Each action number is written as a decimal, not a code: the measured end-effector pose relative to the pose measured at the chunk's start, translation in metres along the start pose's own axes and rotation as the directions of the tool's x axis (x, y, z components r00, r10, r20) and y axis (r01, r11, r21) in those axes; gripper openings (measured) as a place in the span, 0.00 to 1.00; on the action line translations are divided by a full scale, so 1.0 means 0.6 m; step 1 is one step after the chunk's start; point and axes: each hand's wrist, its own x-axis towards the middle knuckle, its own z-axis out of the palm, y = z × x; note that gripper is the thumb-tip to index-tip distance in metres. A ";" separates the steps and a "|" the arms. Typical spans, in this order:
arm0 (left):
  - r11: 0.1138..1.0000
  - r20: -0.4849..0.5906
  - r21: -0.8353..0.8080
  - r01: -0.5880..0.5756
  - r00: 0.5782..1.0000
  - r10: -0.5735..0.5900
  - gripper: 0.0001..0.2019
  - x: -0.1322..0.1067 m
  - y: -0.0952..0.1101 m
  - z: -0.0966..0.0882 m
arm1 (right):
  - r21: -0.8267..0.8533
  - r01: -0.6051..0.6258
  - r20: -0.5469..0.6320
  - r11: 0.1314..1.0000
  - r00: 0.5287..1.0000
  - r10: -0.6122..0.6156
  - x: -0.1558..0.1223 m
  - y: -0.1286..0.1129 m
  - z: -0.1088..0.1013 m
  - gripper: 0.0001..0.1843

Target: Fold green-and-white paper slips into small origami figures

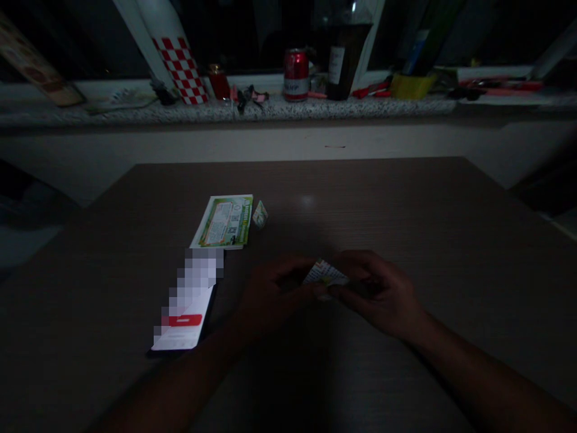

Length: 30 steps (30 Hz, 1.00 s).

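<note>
Between my two hands is a small folded piece of printed paper [325, 273], its pointed top corner facing away from me. My left hand [282, 291] pinches its left side, thumb on the near face. On the right side, my right hand [383, 291] grips it with thumb and fingers. Parts of the fingers are lost in the dim light. Beyond my left hand, a small folded paper piece [260, 214] stands beside a stack of printed green and white leaflets [225, 221].
A lit phone [183, 334] lies left of my hands on the brown table [406, 204]. Along the granite windowsill [270, 111] at the back stand a checkered bottle [183, 69], a red can [296, 75], a dark bottle [342, 66] and a yellow container [411, 86].
</note>
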 end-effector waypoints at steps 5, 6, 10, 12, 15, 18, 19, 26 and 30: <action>0.999 0.030 0.020 -0.036 0.999 0.035 0.09 0.002 0.006 -0.001 | -0.004 0.018 0.025 1.000 1.000 -0.018 0.000 -0.002 -0.001 0.23; 0.999 0.026 0.018 -0.035 0.999 0.035 0.09 0.002 0.005 0.000 | -0.009 0.023 0.024 1.000 0.999 -0.022 0.001 -0.002 -0.001 0.23; 0.998 0.033 0.043 -0.053 0.998 0.051 0.06 0.002 0.000 0.000 | 0.011 0.091 0.037 0.996 0.995 -0.091 0.003 0.000 0.000 0.19; 0.996 0.040 0.064 -0.069 0.997 0.066 0.06 0.001 0.000 0.001 | 0.031 0.112 0.051 0.993 0.992 -0.114 0.003 0.001 0.001 0.16; 0.991 0.044 0.103 -0.089 0.995 0.085 0.08 0.000 0.003 0.002 | 0.031 0.117 0.058 0.993 0.991 -0.118 0.002 0.003 0.002 0.15; 0.974 0.050 0.179 -0.138 0.990 0.131 0.08 0.000 0.004 0.001 | 0.021 0.162 0.027 0.986 0.986 -0.163 0.002 0.005 0.002 0.16; 0.961 0.051 0.215 -0.176 0.984 0.169 0.07 -0.001 0.004 0.000 | 0.027 0.185 0.015 0.982 0.982 -0.186 0.002 0.005 0.002 0.16; 0.648 0.138 0.539 -0.538 0.816 0.562 0.05 -0.007 0.001 -0.010 | 0.072 0.287 -0.003 0.955 0.958 -0.287 0.009 0.002 -0.004 0.13; 0.545 0.193 0.587 -0.599 0.757 0.625 0.05 -0.009 0.008 -0.011 | 0.057 0.337 -0.009 0.940 0.941 -0.337 0.012 0.000 -0.007 0.14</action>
